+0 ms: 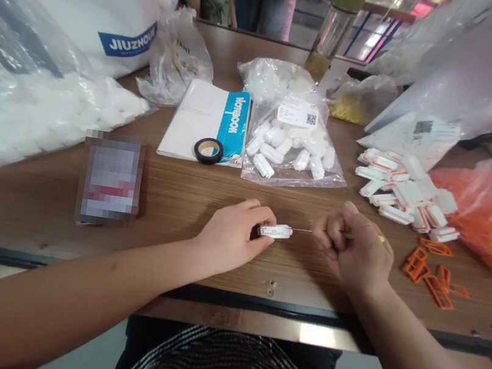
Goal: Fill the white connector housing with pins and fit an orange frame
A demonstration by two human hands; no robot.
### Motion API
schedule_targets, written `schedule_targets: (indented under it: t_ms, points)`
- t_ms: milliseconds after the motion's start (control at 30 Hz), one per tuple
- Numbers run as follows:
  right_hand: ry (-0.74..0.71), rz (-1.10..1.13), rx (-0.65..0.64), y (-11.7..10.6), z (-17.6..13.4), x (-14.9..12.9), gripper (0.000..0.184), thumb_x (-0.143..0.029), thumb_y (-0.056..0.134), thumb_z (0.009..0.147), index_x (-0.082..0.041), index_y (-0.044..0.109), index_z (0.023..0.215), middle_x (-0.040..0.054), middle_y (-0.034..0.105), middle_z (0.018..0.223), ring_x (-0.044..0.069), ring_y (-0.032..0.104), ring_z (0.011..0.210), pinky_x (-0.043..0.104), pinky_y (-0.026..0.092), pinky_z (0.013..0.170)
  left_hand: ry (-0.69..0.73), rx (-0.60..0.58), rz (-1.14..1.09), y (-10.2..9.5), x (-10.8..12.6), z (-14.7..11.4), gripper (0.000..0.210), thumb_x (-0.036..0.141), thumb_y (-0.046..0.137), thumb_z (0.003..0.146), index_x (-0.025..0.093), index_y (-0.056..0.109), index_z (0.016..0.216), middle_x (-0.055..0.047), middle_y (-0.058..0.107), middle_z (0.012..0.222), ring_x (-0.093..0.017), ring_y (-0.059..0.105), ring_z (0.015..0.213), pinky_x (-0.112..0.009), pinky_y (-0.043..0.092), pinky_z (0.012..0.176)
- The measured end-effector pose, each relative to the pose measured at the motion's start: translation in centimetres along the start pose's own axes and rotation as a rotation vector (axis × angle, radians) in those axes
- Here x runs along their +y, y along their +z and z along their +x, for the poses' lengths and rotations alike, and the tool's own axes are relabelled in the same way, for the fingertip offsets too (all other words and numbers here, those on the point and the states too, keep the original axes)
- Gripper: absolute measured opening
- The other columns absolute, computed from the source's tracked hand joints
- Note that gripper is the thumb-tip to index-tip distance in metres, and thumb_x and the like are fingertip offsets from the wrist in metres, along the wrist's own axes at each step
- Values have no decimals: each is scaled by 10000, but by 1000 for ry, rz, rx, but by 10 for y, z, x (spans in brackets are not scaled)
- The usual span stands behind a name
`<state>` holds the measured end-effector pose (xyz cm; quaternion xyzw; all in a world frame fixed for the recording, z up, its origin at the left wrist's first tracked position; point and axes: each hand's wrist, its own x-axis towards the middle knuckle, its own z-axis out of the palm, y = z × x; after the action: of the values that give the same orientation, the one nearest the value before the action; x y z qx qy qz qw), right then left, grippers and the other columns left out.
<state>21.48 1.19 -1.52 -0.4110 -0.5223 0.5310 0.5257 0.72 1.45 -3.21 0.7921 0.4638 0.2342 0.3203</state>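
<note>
Small white moulded plastic connector (275, 231), pinched in our left hand (231, 235); right hand (359, 251) just beside, closed on thin metal pick (302, 230) entering its end. Judged light, rigid, slick; grip flat sides.

head camera looks down, close over table (179, 199).

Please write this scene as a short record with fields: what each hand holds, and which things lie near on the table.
left hand: grips a small white plastic connector above the table edge
right hand: grips a thin tool with a green handle; its metal tip meets the connector
right side: pile of white and orange connectors; loose orange clips
centre back: clear bag of white parts; notebook with a roll of black tape on it
surface: brown wooden table
</note>
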Motion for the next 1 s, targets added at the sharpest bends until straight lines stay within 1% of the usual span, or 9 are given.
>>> schedule_targets:
  t_ms: [100, 200, 267, 467, 633, 733, 833, 933, 1000]
  points:
    - [-21, -16, 19, 1, -2, 0, 588, -428, 446, 973, -210, 370, 432, -15, 313, 390, 115, 364, 409, 309, 216, 444, 0, 1, 0, 0, -1, 0, 98, 228, 635, 820, 237, 642, 917, 28, 572, 862, -109, 484, 665, -279, 343, 602]
    - [-16, -32, 9, 0, -3, 1, 582, -431, 436, 976, -211, 382, 440, -2, 366, 406, 116, 366, 413, 310, 212, 438, 0, 6, -4, 1, -1, 1, 100, 230, 637, 818, 237, 643, 917, 28, 576, 868, -107, 482, 660, -278, 344, 603]
    - [-14, -36, 10, -1, -3, 1, 580, -420, 427, 979, -212, 385, 439, 1, 377, 409, 116, 366, 417, 312, 219, 444, -1, 6, -8, 1, -1, 0, 102, 230, 636, 818, 237, 644, 920, 26, 579, 875, -106, 481, 660, -278, 347, 605]
    - [-17, -32, 15, -1, -2, 3, 574, -422, 432, 977, -208, 378, 448, -5, 365, 409, 115, 362, 415, 308, 201, 436, -4, 7, -9, 1, -1, 0, 98, 232, 638, 813, 234, 642, 911, 24, 578, 865, -110, 484, 660, -276, 343, 599]
    - [4, -78, -19, -2, -3, 4, 567, -368, 409, 1005, -200, 338, 468, -17, 335, 430, 116, 393, 451, 311, 267, 478, -7, 5, -12, 2, -1, 0, 105, 235, 640, 813, 240, 639, 918, 25, 584, 864, -114, 492, 663, -277, 347, 601]
    - [-38, -130, -67, 1, -5, 2, 547, -338, 411, 1013, -196, 314, 494, -32, 303, 459, 106, 387, 462, 310, 303, 509, -14, 5, -17, 2, 0, 0, 107, 239, 641, 813, 241, 638, 920, 25, 587, 865, -113, 492, 658, -277, 348, 598]
    - [-99, -179, -110, 5, -8, 0, 514, -310, 396, 1021, -192, 329, 525, -36, 304, 493, 103, 394, 485, 306, 314, 526, -15, 11, -22, 2, 0, 1, 99, 244, 644, 814, 238, 636, 912, 28, 587, 866, -110, 490, 653, -276, 349, 600]
    - [-140, -155, -99, 6, -10, 0, 516, -285, 377, 1027, -187, 328, 523, -36, 307, 488, 99, 398, 486, 302, 315, 528, -16, 8, -25, 2, -1, 1, 106, 251, 649, 812, 243, 639, 916, 29, 581, 862, -113, 493, 663, -277, 354, 605]
    - [-131, -117, -66, 4, -11, 1, 537, -275, 371, 1027, -184, 308, 502, -36, 295, 460, 97, 399, 469, 299, 300, 510, -18, 0, -22, 2, -2, 1, 108, 249, 647, 811, 245, 641, 919, 27, 574, 851, -118, 495, 668, -278, 353, 604]
